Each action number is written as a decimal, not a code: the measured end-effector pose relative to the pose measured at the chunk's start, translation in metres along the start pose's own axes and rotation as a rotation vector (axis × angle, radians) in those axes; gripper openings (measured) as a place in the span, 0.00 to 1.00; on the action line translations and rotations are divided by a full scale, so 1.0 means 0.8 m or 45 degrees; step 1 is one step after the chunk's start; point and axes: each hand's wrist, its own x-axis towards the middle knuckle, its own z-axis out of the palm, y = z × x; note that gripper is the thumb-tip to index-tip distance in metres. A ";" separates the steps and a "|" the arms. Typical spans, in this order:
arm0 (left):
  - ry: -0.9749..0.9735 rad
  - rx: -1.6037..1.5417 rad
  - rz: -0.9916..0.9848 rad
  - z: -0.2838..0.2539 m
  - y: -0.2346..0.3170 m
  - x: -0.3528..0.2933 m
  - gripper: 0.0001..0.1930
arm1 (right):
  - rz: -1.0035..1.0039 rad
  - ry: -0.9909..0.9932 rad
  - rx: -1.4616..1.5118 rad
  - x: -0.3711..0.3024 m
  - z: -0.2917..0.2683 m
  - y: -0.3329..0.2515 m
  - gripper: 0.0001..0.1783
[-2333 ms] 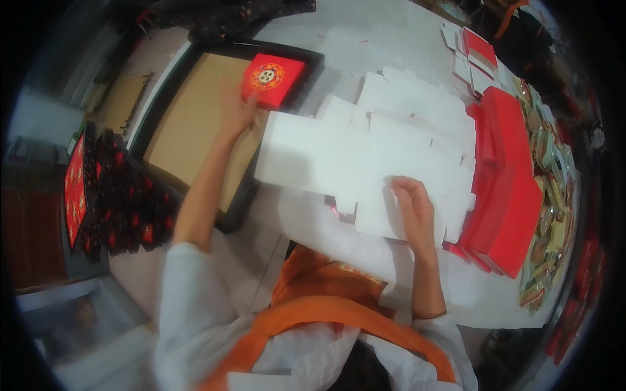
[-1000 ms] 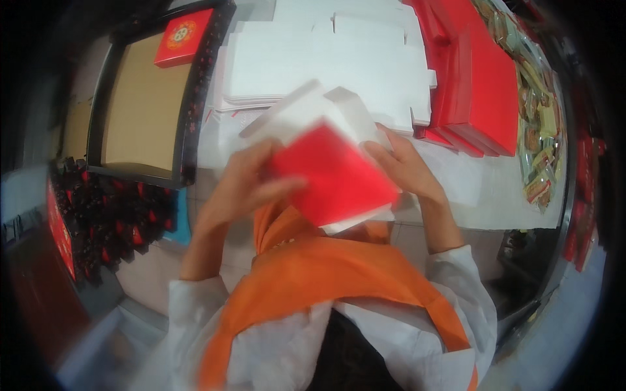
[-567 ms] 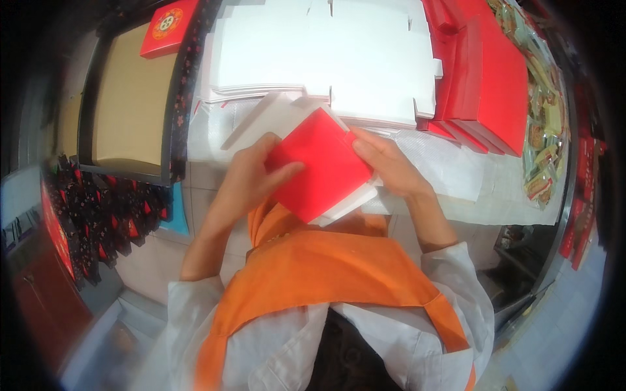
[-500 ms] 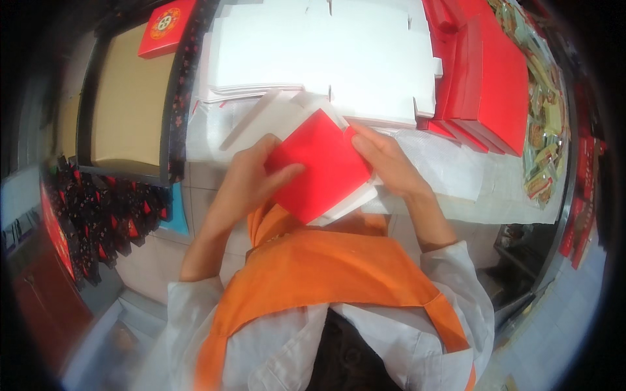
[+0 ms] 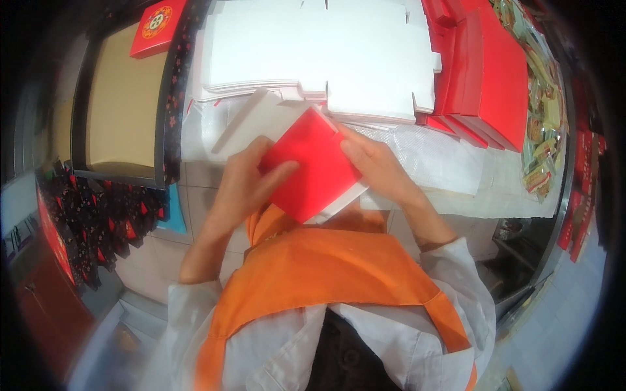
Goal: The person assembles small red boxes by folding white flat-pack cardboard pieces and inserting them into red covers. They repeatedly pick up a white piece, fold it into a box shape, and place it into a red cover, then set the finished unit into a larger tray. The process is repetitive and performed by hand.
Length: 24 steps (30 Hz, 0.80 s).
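Observation:
Between both hands is a red and white cardboard box (image 5: 312, 168), partly folded, its red panel turned up toward me. My left hand (image 5: 255, 171) grips its left side, thumb lying across the red face and the other fingers hidden beneath. At the upper right edge my right hand (image 5: 375, 159) pinches the card, its thumb by a narrow red flap. White flaps stick out past the far left and near right sides of the box. Just beyond my hands lies a stack of flat white box blanks (image 5: 313, 58) on the table.
Red boxes (image 5: 486, 81) stand at the right of the stack, with wrapped snack packets (image 5: 541, 130) along the right edge. To the left, a black-rimmed tray (image 5: 124, 111) carries a red printed box (image 5: 156, 27). Dark patterned bags (image 5: 104, 218) hang or stand below it.
My right hand has moved slightly left and inward along the box's edge, and the narrow flap there looks more folded over. My left hand keeps its hold.

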 end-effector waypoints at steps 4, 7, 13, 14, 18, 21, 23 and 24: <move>0.005 -0.030 -0.078 0.002 0.001 -0.003 0.13 | -0.144 0.079 -0.138 -0.011 0.014 0.003 0.25; -0.070 -0.036 -0.060 0.000 0.000 -0.005 0.12 | -0.192 0.050 -0.196 -0.013 0.014 0.005 0.24; -0.294 -0.253 -0.053 -0.004 -0.004 -0.004 0.12 | -0.365 0.023 -0.343 -0.015 0.024 0.015 0.23; -0.286 -0.217 -0.035 -0.004 -0.005 -0.004 0.12 | -0.393 0.037 -0.351 -0.015 0.025 0.017 0.23; -0.299 -0.133 -0.004 -0.004 -0.001 -0.003 0.12 | -0.557 0.079 -0.520 -0.017 0.030 0.031 0.23; -0.269 -0.149 0.068 -0.004 0.006 0.003 0.12 | -0.483 -0.023 -0.423 -0.019 0.020 0.025 0.24; -0.223 -0.118 0.001 -0.011 0.026 0.009 0.12 | -0.337 -0.157 -0.284 -0.016 0.006 0.015 0.25; -0.206 -0.104 -0.022 -0.014 0.034 0.015 0.12 | -0.349 -0.073 -0.240 -0.016 0.004 0.008 0.26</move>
